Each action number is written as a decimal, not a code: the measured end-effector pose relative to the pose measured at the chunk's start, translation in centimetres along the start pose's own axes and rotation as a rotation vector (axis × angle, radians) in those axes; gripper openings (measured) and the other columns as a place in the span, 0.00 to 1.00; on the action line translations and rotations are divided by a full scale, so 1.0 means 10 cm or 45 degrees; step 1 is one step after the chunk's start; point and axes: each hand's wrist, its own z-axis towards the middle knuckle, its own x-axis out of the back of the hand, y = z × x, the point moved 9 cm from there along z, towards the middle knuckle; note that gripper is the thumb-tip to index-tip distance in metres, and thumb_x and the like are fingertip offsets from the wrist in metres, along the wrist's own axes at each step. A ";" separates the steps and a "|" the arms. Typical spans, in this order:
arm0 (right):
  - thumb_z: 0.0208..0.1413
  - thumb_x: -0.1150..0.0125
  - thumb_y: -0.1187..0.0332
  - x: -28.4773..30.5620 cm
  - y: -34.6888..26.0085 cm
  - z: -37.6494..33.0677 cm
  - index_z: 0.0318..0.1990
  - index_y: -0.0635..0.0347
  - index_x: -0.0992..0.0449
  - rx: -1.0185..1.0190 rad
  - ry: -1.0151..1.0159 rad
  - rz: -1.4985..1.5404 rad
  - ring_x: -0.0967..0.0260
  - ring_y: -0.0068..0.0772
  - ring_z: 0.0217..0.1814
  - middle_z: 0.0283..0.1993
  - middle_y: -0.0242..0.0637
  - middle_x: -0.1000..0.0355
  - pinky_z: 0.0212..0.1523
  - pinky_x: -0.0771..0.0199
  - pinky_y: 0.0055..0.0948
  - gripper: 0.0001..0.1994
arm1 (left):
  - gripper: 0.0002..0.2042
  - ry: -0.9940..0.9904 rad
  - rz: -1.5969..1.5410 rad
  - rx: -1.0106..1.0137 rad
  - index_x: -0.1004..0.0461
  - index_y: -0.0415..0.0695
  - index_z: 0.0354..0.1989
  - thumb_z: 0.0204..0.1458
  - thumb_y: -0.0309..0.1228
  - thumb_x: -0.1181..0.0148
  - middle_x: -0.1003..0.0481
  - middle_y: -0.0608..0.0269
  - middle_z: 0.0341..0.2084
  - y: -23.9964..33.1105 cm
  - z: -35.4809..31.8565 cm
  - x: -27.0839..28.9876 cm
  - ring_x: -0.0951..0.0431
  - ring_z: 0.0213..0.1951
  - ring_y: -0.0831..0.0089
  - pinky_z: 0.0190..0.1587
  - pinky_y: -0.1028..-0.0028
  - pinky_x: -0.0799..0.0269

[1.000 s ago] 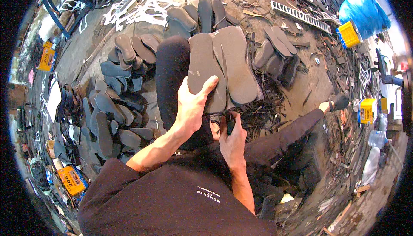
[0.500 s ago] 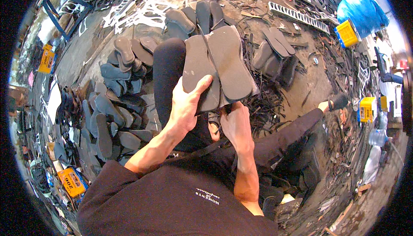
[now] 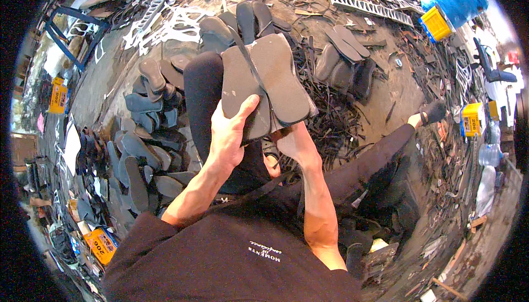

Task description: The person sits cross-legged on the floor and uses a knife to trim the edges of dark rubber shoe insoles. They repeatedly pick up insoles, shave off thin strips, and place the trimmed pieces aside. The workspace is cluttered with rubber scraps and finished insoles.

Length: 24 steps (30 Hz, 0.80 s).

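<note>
Head view, looking down: I am sitting on a workshop floor [image 3: 386,98] strewn with dark offcuts, a spread of cut soles [image 3: 138,153] lying to my left and a smaller pile of soles [image 3: 344,70] standing ahead to the right. I am holding a fanned stack of grey shoe soles [image 3: 264,84] up over my knee. My left hand [image 3: 228,136] is clasping its near face, fingers spread and thumb pressing the edge; my right hand [image 3: 295,142] is cupping it from below, fingers hidden behind the stack. I am judging these light, flexible and prone to sliding apart, so gripping across the narrow waist looks safest.
</note>
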 end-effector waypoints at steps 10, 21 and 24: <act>0.67 0.36 0.63 -0.35 0.29 -0.01 0.79 0.56 0.42 0.423 0.140 -0.443 0.51 0.56 0.85 0.83 0.52 0.47 0.83 0.50 0.49 0.35 | 0.27 0.094 -0.081 0.068 0.26 0.40 0.62 0.57 0.34 0.23 0.21 0.62 0.54 -0.05 -0.13 -0.12 0.21 0.53 0.71 0.59 0.68 0.24; 0.70 0.38 0.45 0.11 0.22 0.93 0.59 0.62 0.25 -0.098 0.257 0.325 0.24 0.34 0.37 0.37 0.38 0.23 0.40 0.21 0.35 0.27 | 0.22 -0.132 0.131 0.190 0.27 0.44 0.62 0.64 0.38 0.30 0.19 0.62 0.48 -0.14 -0.60 -0.31 0.17 0.43 0.71 0.45 0.67 0.17; 0.68 0.37 0.40 0.21 0.20 0.33 0.44 0.54 0.26 -0.517 0.150 0.720 0.41 0.18 0.18 0.21 0.23 0.37 0.21 0.37 0.25 0.24 | 0.19 -0.243 0.059 0.172 0.26 0.44 0.61 0.66 0.38 0.32 0.19 0.63 0.48 -0.28 -0.36 -0.13 0.17 0.43 0.74 0.45 0.68 0.17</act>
